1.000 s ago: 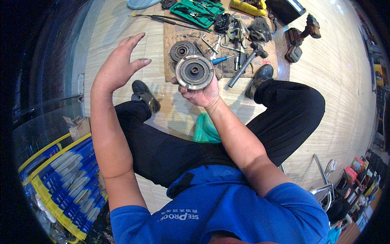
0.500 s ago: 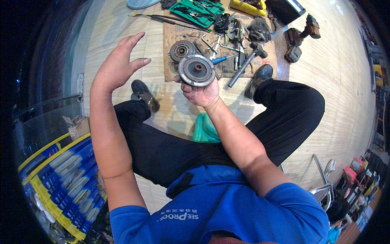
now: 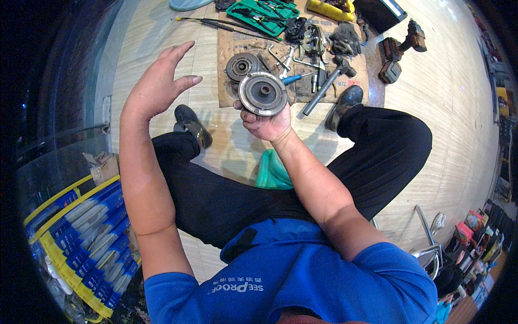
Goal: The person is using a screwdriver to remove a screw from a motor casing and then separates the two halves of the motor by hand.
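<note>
My right hand (image 3: pixel 268 123) is closed round a round metal clutch-like disc (image 3: pixel 263 94), gripping it from the near side; its face with a raised hub is turned up toward me. Part of the fingers is hidden beneath it. Out to the left, my left hand (image 3: pixel 161 82) is raised with thumb and fingers apart, holding nothing. Just beyond the held disc lies a second dark, grooved round part (image 3: pixel 242 67) on a stained cardboard sheet (image 3: pixel 229 44). A blue-handled screwdriver (image 3: pixel 292 79) lies to the right of the disc.
A hammer (image 3: pixel 324 89), wrenches and dark gloves (image 3: pixel 346 41) lie on the cardboard. Behind them is a green tool case (image 3: pixel 261 17). To the right stands a cordless drill (image 3: pixel 413 36). A green stool (image 3: pixel 271 171) shows between my legs; a rack of blue packages (image 3: pixel 89 237) is at lower left.
Almost nothing differs. The held disc has shifted very slightly to the right, and my left hand has moved a touch to the right, still spread.
</note>
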The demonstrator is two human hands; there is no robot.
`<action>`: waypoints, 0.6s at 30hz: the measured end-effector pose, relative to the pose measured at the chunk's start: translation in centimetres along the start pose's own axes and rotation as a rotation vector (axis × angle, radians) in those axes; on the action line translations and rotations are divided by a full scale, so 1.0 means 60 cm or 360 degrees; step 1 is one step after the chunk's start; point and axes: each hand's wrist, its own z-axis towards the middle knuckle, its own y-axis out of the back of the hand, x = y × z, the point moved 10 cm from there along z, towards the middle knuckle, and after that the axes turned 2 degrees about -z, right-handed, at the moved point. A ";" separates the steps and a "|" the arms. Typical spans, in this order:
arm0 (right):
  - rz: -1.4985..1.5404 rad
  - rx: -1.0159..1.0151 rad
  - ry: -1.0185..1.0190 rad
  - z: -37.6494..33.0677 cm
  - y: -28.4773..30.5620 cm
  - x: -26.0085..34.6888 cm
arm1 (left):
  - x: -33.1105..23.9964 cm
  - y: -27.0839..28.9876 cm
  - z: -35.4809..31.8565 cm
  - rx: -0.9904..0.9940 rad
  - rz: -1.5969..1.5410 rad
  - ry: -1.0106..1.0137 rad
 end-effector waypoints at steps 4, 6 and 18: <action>0.0051 -0.0021 0.0016 0.000 0.004 0.003 | 0.004 -0.001 0.002 -0.0021 0.0009 -0.0053; 0.0049 -0.0015 0.0025 0.000 0.002 0.003 | 0.003 -0.002 0.002 -0.0020 0.0014 -0.0044; 0.0013 -0.0017 0.0013 0.001 0.000 0.001 | 0.001 -0.004 0.002 0.0067 -0.0033 0.0048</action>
